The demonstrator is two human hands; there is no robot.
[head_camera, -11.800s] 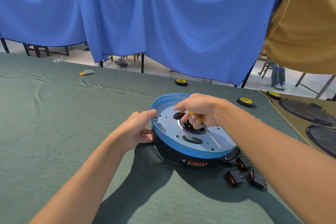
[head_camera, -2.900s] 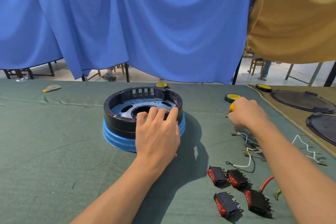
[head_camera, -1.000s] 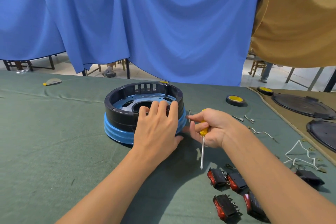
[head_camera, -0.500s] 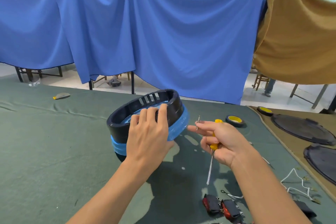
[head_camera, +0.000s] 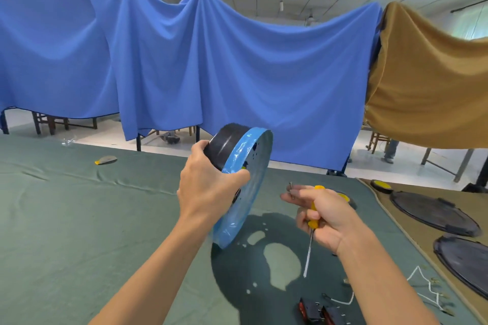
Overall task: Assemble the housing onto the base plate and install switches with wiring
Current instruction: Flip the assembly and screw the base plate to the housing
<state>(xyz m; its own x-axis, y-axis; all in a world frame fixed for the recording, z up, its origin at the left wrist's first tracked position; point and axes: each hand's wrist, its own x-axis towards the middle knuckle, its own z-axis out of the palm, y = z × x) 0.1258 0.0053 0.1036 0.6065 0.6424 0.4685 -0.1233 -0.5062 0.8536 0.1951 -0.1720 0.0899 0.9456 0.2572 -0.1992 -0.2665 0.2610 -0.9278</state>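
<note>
above the green cloth counter (head_camera: 66, 219), mid-frame, the round black plastic housing (head_camera: 224, 145) and blue-filmed base plate (head_camera: 245, 185) are tipped on edge in the left hand (head_camera: 206, 187), which grips them, likely to bare the underside holes. lower right, the right hand (head_camera: 327, 216) clenches a yellow-handled screwdriver (head_camera: 313, 221), its fingers (head_camera: 301, 194) pinching a small screw (head_camera: 291, 188) ready for seating.

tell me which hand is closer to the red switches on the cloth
Right. The right hand, holding a screwdriver, hovers just beyond the switches; the left hand is farther off to the left, gripping the raised housing.
</note>
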